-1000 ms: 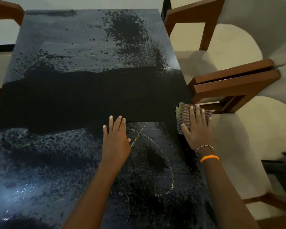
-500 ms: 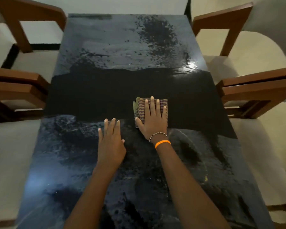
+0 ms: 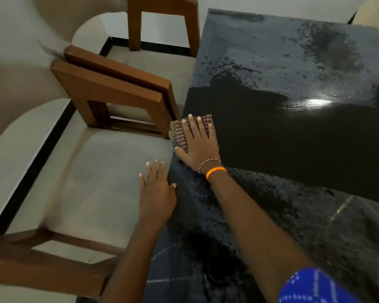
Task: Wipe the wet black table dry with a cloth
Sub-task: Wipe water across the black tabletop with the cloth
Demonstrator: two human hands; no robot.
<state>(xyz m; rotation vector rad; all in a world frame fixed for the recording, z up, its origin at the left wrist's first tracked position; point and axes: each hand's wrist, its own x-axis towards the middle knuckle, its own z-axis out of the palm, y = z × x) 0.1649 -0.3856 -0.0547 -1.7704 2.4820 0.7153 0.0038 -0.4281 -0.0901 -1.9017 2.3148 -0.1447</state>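
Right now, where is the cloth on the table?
In the head view the cloth lies at the table's left edge, under the right hand, beside the wooden chair arm.

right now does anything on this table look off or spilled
Yes: the black table is wet and speckled with droplets at its far and near ends, with one dry matte band between. The right hand presses the cloth at the left edge.
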